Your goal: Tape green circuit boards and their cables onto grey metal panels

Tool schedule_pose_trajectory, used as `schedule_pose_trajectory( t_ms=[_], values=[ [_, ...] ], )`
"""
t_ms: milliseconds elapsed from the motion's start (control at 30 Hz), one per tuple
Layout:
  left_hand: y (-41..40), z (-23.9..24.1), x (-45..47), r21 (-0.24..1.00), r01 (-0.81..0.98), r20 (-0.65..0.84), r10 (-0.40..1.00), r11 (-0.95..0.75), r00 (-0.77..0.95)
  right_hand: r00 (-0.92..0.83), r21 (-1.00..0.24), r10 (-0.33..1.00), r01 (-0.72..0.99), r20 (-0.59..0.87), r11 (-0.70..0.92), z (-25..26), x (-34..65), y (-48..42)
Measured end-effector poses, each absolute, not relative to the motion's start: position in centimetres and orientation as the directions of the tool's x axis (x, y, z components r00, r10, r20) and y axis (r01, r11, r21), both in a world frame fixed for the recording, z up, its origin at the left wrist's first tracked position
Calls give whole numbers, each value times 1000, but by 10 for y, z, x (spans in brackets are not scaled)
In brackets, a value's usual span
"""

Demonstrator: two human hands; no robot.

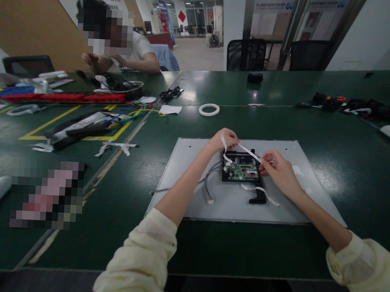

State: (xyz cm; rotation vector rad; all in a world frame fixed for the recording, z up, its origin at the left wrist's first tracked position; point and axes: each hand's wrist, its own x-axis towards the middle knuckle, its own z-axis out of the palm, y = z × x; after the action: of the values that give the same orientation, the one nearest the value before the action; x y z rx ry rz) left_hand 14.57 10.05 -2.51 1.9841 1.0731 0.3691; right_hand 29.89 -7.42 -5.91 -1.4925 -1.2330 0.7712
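Note:
A narrow white strip, tape-like (249,152), is stretched between my two hands above a green circuit board (241,171). My left hand (226,140) pinches its far left end, and a loose length curls down from the fingers toward the board. At the other end, my right hand (275,166) grips the strip between thumb and fingers. The board sits in a black frame (224,177) on a flat grey panel (186,189). Another white strip (264,194) lies across a black bracket (258,196) below the board. Grey cables (208,191) run out to the left.
Beyond the panel lies a white tape roll (209,114) on the green table (281,118). Tape scraps (118,147), wires and a black bundle (78,127) lie left. A person (139,53) sits across the table at far left. Black items (373,109) lie at far right.

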Motion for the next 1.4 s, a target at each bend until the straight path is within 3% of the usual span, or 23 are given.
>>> schedule_pose_trajectory(
  t_ms=[200, 600, 800, 933, 1200, 1400],
  values=[
    [104, -27, 147, 742, 575, -77, 809, -344, 583, 233, -925, 956, 371, 178, 82, -58, 295, -74],
    [102, -38, 153, 701, 618, -100, 808, -358, 581, 291, -946, 949, 325, 124, 23, -50, 298, -78],
    [90, -45, 158, 624, 640, 25, 830, -449, 558, 298, -943, 946, 333, 130, 24, -55, 304, -79],
    [88, -48, 161, 682, 602, 30, 839, -415, 544, 317, -957, 943, 289, 103, 7, -57, 308, -80],
    [83, -22, 160, 862, 475, -130, 828, -178, 546, 318, -961, 943, 275, 102, 11, -54, 309, -84],
    [93, -28, 157, 858, 442, -64, 797, -264, 600, 302, -901, 938, 434, 170, 23, -56, 309, -84]
  ],
)
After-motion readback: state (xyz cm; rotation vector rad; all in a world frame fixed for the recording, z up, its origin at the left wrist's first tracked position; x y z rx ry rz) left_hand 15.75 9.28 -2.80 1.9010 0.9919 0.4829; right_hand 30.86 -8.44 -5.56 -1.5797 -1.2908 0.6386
